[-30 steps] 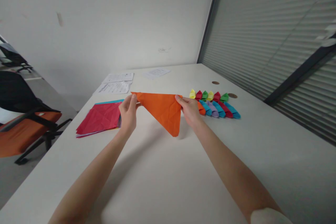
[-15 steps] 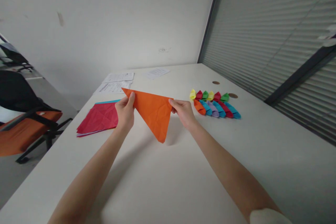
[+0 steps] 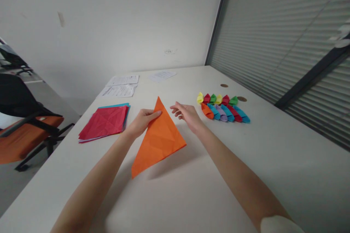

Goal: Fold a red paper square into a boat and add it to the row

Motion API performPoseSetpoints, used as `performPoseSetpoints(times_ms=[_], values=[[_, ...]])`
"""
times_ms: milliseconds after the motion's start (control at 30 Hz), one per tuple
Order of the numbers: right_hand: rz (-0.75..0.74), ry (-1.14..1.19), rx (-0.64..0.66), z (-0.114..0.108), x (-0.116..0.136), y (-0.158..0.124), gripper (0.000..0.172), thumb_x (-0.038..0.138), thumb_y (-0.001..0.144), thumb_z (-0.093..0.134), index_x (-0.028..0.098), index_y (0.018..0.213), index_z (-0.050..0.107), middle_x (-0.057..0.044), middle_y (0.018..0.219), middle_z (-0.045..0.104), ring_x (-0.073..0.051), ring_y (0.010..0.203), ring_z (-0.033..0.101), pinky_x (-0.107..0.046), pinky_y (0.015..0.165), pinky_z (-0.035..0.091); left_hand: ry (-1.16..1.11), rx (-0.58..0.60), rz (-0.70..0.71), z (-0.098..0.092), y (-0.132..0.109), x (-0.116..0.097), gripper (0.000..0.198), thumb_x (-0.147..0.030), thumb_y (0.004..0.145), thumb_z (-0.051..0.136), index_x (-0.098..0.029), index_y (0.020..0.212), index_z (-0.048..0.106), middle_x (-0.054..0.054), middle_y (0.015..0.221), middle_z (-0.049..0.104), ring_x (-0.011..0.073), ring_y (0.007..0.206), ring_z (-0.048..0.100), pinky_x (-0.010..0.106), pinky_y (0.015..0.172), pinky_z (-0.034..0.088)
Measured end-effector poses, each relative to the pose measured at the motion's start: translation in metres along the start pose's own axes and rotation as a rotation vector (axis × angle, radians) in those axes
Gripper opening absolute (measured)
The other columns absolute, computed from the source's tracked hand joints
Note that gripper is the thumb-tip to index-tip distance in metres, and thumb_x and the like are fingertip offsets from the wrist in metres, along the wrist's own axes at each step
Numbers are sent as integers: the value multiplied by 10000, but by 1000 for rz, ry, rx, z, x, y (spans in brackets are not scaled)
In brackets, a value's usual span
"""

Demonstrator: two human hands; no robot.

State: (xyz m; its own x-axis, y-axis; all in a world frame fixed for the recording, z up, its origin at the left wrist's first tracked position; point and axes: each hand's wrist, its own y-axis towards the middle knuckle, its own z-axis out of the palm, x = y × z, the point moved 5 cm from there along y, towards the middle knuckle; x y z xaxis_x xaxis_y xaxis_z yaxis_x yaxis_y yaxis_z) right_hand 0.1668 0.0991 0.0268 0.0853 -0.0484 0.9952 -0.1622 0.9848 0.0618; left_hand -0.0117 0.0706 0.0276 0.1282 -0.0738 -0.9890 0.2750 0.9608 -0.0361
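Observation:
An orange folded sheet [image 3: 158, 138], triangular and lightly creased, hangs tilted above the white table. It looks like a cloth napkin or soft paper; I cannot tell which. My left hand [image 3: 143, 119] pinches it near its top corner, thumb on the near face. Just right of it, my right hand [image 3: 187, 114] is raised with fingers loosely apart, touching nothing. To the left lies a stack of square sheets [image 3: 105, 121], red on top, with blue and other colours at its edges. Folded coloured pieces [image 3: 222, 113] stand in two rows on the right.
Printed papers [image 3: 119, 90] lie at the table's far left, and another sheet [image 3: 162, 75] near the wall. Two round brown discs [image 3: 242, 99] are set on the right side. An orange-seated chair [image 3: 30, 131] stands left of the table [image 3: 191, 196]. Blinds cover the right side.
My right hand has let go of the orange sheet. The left hand has turned it, so one corner points up and its long edge hangs lower.

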Motion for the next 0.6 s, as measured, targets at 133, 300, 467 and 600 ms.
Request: performPoseSetpoints(times_ms=[133,300,467,600], values=[[-22,-106,66,9,-2,-1,370,550,617,767,194,718,755,-30,706,679,-117,626,536,-243,548,363,160,135,-25,14,-2,8,297,-465,684,780,-169,691,759,81,668,711,231,587,673,307,499,532],[-92,-45,75,13,2,-1,336,514,601,776,187,661,723,-2,628,641,-108,585,503,-250,539,361,280,150,-17,18,0,11,396,-523,728,718,-133,663,735,53,635,683,152,516,597,233,453,434],[-112,-35,-10,11,5,-2,297,454,554,812,187,635,711,1,610,642,-116,576,505,-273,566,391,304,150,-69,20,-2,14,464,-562,732,698,-102,674,712,48,627,666,145,537,587,228,477,423],[-130,-18,-116,2,4,0,250,428,595,782,192,643,710,9,578,612,-109,544,471,-272,540,366,215,168,-112,23,-5,17,473,-575,765,670,-105,746,720,75,690,696,171,599,634,248,533,466]])
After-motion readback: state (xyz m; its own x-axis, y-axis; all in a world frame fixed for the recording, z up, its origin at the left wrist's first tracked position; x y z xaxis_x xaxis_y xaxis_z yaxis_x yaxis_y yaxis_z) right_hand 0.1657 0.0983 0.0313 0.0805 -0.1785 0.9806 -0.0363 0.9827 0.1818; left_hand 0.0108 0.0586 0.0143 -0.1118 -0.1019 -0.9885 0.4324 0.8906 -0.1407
